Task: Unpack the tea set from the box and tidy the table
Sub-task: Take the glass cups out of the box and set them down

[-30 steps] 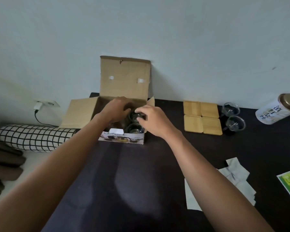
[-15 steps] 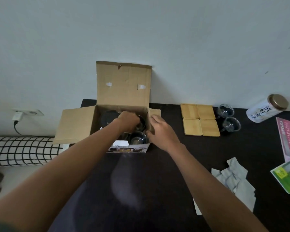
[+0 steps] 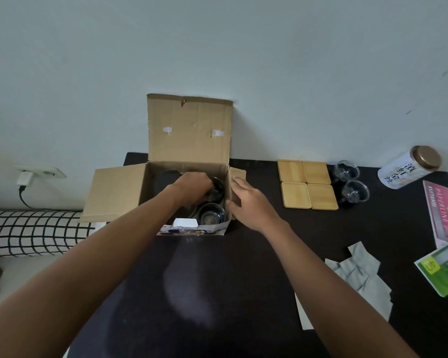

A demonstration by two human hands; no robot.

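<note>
An open cardboard box (image 3: 189, 130) stands at the back of the black table (image 3: 243, 267), its lid flap upright against the wall. My left hand (image 3: 192, 187) reaches inside it and closes around a glass cup (image 3: 217, 186) at the box's right side. A second glass cup (image 3: 212, 214) sits in the front right corner, and a dark round piece (image 3: 166, 178) lies at the back left. My right hand (image 3: 248, 200) presses on the box's right wall from outside. Two glass cups (image 3: 351, 182) stand on the table beside several bamboo coasters (image 3: 307, 184).
A white tea canister (image 3: 409, 167) lies at the back right. A pink packet (image 3: 444, 210), a green box (image 3: 445, 270) and loose paper wrappers (image 3: 357, 282) lie along the right side. A checked cushion (image 3: 29, 232) and a wall socket (image 3: 36, 173) are to the left.
My right hand has left the inside of the box and now rests on its right wall. My left hand has gone deeper in, onto the cup. The camera has pulled back.
</note>
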